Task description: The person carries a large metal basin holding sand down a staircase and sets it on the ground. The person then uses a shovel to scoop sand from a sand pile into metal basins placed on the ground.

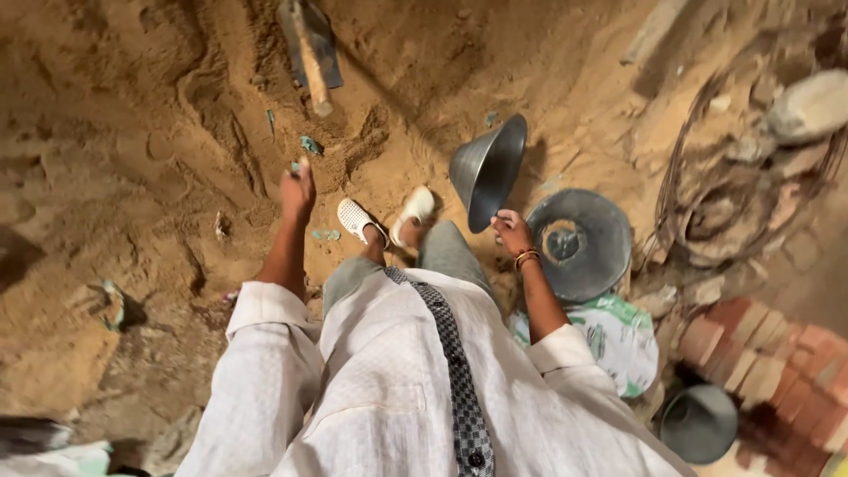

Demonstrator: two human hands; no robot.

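holding one pan [488, 170], right hand [511, 231], three pans

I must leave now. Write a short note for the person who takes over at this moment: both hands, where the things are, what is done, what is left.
Right hand: grips the rim of the tilted metal pan, lifted off the sand.
Left hand: free, held out over the sand.
Second pan lies on the ground beside the right hand, a little sand in it; a third pan sits by the bricks.
Spade lies on the sand ahead.
Done: pan picked up, looks empty.
Left: probably filling it.
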